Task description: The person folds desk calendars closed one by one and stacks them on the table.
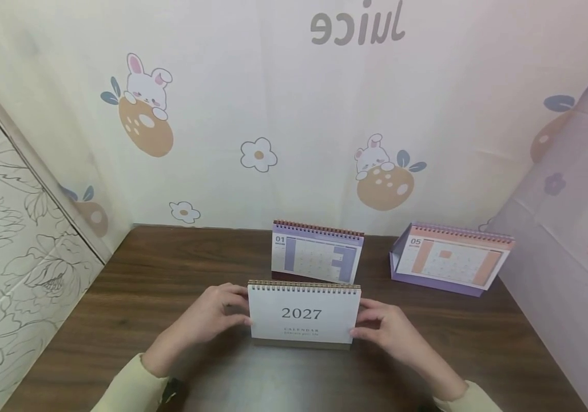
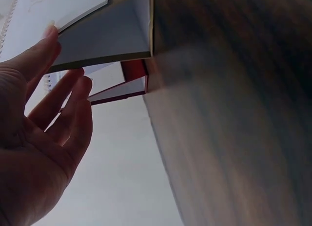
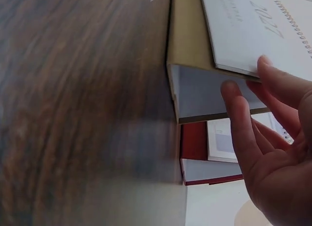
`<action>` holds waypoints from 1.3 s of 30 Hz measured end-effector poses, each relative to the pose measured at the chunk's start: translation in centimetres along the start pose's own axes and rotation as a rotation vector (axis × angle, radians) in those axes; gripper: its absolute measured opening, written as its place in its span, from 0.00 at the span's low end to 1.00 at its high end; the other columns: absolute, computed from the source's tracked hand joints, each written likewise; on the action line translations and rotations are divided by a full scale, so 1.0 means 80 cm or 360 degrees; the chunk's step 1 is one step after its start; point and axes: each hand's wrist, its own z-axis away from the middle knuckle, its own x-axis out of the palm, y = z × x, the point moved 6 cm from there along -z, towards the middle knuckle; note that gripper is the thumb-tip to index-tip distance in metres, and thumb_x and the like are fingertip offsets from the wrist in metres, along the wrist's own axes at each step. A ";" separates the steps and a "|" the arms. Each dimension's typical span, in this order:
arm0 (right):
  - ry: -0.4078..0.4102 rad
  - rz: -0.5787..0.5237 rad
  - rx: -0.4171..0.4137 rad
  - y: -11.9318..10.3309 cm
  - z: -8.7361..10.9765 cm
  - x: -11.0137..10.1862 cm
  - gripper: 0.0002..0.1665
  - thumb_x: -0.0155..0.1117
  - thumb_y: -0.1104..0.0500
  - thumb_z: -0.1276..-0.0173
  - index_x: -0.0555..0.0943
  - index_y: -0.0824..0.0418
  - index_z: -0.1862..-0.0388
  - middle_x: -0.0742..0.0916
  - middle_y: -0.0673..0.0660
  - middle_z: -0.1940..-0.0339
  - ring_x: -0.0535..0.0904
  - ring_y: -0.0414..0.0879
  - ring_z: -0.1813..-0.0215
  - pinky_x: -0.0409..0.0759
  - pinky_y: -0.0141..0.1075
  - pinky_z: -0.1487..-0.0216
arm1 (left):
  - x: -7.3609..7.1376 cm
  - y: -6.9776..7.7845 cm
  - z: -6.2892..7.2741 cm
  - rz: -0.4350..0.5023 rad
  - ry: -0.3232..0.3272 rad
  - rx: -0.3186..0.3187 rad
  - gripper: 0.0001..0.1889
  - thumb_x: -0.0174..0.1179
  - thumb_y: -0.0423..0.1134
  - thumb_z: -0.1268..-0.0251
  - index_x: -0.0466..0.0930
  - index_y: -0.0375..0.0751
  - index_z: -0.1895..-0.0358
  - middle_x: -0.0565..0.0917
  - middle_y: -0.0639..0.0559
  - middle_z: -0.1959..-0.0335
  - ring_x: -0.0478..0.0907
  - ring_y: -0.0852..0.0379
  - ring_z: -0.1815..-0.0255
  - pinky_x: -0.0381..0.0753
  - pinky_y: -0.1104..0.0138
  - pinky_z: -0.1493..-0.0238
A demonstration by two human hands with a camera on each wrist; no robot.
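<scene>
A white spiral-bound desk calendar [image 1: 301,321] marked 2027 stands upright on the wooden table, its olive-brown base along the bottom. My left hand [image 1: 215,312] holds its left side, thumb at the front edge and fingers toward the back. At the opposite side, my right hand [image 1: 388,329] grips it likewise. The left wrist view shows the left thumb against the page edge and the hollow triangular stand [image 2: 105,38] from its end. In the right wrist view the right thumb lies on the cover's edge, with a finger near the stand's open end [image 3: 200,94].
Close behind stands a purple-and-white calendar [image 1: 314,257] showing 01, with a dark red base [image 3: 194,141]. Back right is a calendar [image 1: 451,257] showing 05, on a purple stand. A printed curtain [image 1: 211,114] hangs behind the brown table [image 1: 170,257].
</scene>
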 end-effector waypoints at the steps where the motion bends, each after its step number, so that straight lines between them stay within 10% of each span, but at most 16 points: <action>1: -0.0023 0.0004 -0.0011 0.001 0.000 0.002 0.05 0.78 0.53 0.45 0.89 0.48 0.69 0.83 0.66 0.41 0.77 0.64 0.38 0.70 0.60 0.39 | 0.002 -0.001 0.000 -0.0004 -0.0008 -0.0004 0.05 0.75 0.43 0.46 0.89 0.53 0.67 0.86 0.52 0.51 0.81 0.52 0.47 0.80 0.54 0.46; 12: -0.0060 0.0071 -0.0072 0.003 0.000 0.007 0.03 0.78 0.53 0.44 0.89 0.46 0.73 0.84 0.66 0.42 0.79 0.62 0.39 0.75 0.55 0.41 | 0.010 -0.001 0.000 -0.0124 0.0001 -0.0037 0.05 0.77 0.43 0.49 0.88 0.56 0.72 0.87 0.53 0.51 0.81 0.54 0.47 0.80 0.56 0.48; 28: 0.0016 0.0047 -0.0035 -0.015 0.010 -0.014 0.03 0.78 0.53 0.43 0.90 0.44 0.71 0.88 0.56 0.50 0.80 0.58 0.40 0.78 0.42 0.44 | -0.006 0.023 0.006 0.0098 0.0173 -0.0023 0.06 0.77 0.36 0.50 0.90 0.51 0.71 0.88 0.52 0.56 0.83 0.53 0.50 0.82 0.60 0.53; 39: -0.0009 -0.0105 0.0121 -0.026 0.016 -0.027 0.05 0.77 0.54 0.42 0.91 0.51 0.66 0.89 0.54 0.55 0.82 0.58 0.44 0.80 0.36 0.49 | -0.020 0.036 0.014 0.0345 0.0157 -0.0323 0.04 0.75 0.41 0.46 0.90 0.52 0.68 0.88 0.52 0.54 0.83 0.53 0.50 0.81 0.65 0.60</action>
